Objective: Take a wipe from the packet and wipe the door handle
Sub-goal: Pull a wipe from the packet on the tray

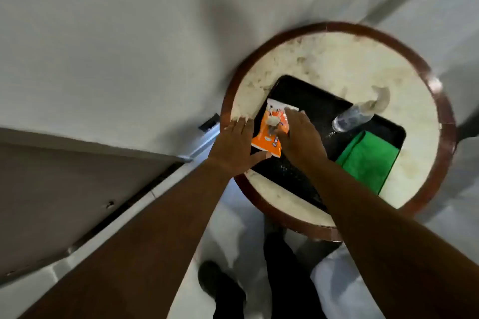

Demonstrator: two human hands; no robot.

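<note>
Leftmost, the left hand [237, 142] is laid flat, fingers spread, against the orange wipe packet [269, 132], which rests on a black tray [311, 101] on the round table [337, 59]. A wipe tuft [273, 122] is pinched by the right hand [300, 134]. Further right, a green cloth [368, 160] is seen.

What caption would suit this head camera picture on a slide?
Left hand steadies an orange wipe packet on a black tray while the right hand reaches its opening.
</note>
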